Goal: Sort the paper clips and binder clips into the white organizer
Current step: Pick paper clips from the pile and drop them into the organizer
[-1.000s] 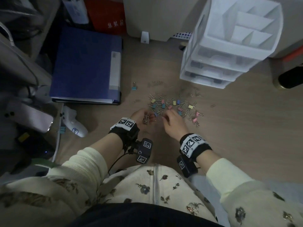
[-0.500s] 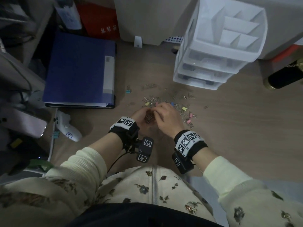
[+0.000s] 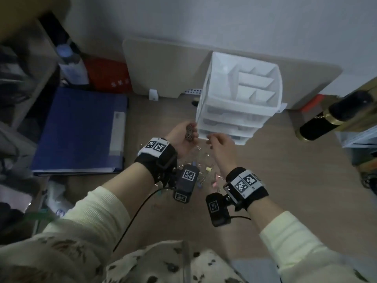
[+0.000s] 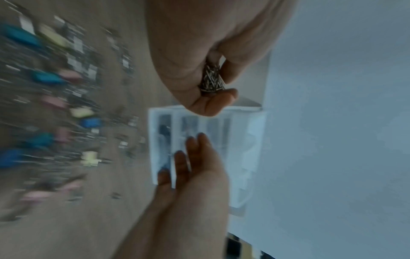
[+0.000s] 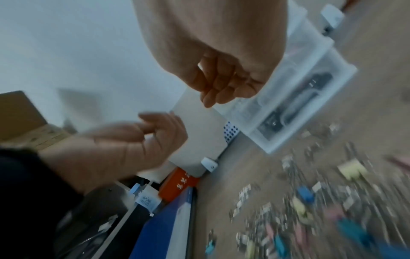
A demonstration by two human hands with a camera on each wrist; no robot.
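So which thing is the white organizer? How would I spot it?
Look along the wooden desk to its back edge. The white organizer stands there, just beyond both hands. It alone is white, with drawers stacked beneath an open divided top.

The organizer (image 3: 240, 103) stood on the desk (image 3: 285, 180) at about one o'clock from the person, its open compartments on top and three drawers stacked below. A board (image 3: 167, 74) stood upright behind it, against the wall. At ten o'clock a binder (image 3: 77, 129) lay flat on the desk, with a bottle (image 3: 71, 66) behind it. A dark cylinder (image 3: 330, 117) lay tilted at two o'clock. The loose clips (image 3: 204, 174) were scattered on the desk at twelve o'clock, in front of the organizer. Above them the left hand (image 3: 183, 137) held a bunch of paper clips (image 3: 190, 133) just beside the organizer's lower left corner; the right hand (image 3: 222, 148) hung beside it, before the lowest drawer
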